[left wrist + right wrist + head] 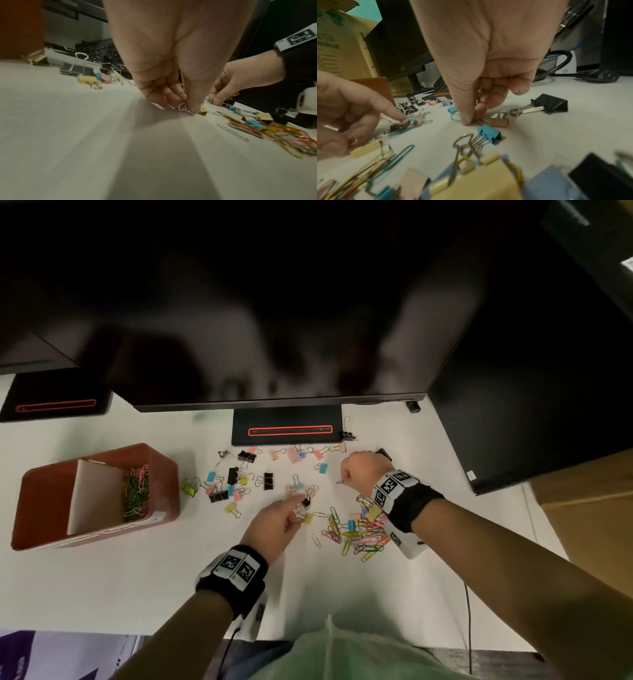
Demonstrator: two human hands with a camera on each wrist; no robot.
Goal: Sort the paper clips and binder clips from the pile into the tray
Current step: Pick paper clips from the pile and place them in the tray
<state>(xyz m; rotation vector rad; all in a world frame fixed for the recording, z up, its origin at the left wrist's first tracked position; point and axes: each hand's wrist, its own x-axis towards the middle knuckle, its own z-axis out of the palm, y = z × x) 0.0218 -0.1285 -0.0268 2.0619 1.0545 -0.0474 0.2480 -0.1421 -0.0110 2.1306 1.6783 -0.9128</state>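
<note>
A red-brown tray (161, 474) with a white divider stands at the left; coloured paper clips (137, 491) lie in its right compartment. Binder clips (236, 477) are scattered across the middle of the white desk. A heap of coloured paper clips (363, 537) lies under my right wrist. My left hand (299, 510) is down among small clips, where thumb and fingers pinch a pink paper clip (182, 107). My right hand (344, 479) is curled, its thumb and finger pinching the wire handle of a brown binder clip (498, 122).
A large dark monitor overhangs the desk, its black stand base (287, 426) just behind the clips. A black panel (531, 405) and a cardboard box (589, 508) bound the right side. A thin cable (467, 611) crosses the desk's front edge.
</note>
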